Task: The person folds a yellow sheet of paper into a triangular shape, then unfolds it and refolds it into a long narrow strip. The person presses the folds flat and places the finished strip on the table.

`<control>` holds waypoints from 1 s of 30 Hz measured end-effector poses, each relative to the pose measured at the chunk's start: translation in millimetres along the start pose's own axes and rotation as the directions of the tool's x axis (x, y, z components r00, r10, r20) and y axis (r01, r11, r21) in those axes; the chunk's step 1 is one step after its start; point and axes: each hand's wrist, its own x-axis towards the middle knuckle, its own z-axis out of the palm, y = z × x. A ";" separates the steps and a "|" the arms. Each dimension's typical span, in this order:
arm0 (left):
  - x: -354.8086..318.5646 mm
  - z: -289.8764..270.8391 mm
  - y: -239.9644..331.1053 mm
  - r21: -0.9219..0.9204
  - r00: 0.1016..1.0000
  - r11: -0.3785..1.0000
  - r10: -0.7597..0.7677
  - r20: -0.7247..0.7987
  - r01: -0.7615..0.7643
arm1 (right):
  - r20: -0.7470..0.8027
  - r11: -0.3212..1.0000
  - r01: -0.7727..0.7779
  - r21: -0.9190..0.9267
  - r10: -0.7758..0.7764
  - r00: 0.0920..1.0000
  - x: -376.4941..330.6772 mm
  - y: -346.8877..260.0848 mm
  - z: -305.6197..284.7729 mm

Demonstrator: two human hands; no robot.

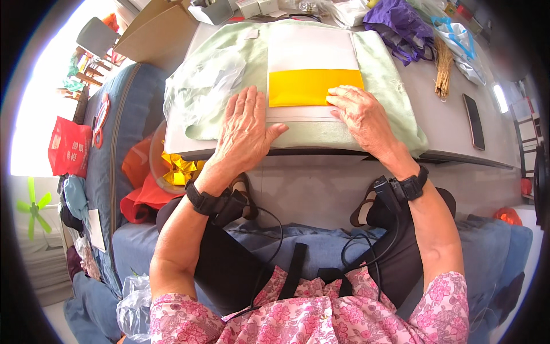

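A glossy yellow strip of paper (309, 89) lies across a stack of white sheets (312, 49) on a pale green cloth (389, 86). My right hand (361, 114) is at the strip's lower right corner, its fingers bent and pressed together on the paper. Just left of the sheets, my left hand (246, 126) rests palm down on the cloth, fingers stretched out and holding nothing. Beside its fingertips a crumpled clear plastic bag (206, 83) spreads over the cloth. Both wrists wear black bands with cables.
On the white table stand a purple bag (398, 26), a bundle of dry straw (443, 69) and a phone (474, 121) at the right. Left are an open cardboard box (157, 34), red-handled scissors (100, 120) on the blue sofa, and folded gold paper (179, 169) in a clear bowl.
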 end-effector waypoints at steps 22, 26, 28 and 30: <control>78.9 34.9 1.9 -0.252 0.980 0.967 -0.006 -0.197 -0.045 | -0.030 0.998 -0.059 0.029 0.060 0.998 27.0 11.1 3.1; 87.1 42.9 0.2 -0.205 0.981 0.977 0.018 -0.195 -0.059 | -0.093 0.999 -0.014 0.036 0.018 0.996 31.8 18.2 8.9; 90.6 44.7 -2.8 -0.211 0.986 0.975 0.035 -0.163 -0.070 | -0.068 0.998 -0.015 0.056 0.018 0.998 33.5 23.7 9.3; 94.8 41.7 -1.4 -0.237 0.997 0.970 0.026 -0.079 -0.044 | -0.017 0.996 -0.041 0.080 0.043 0.999 34.4 30.8 9.4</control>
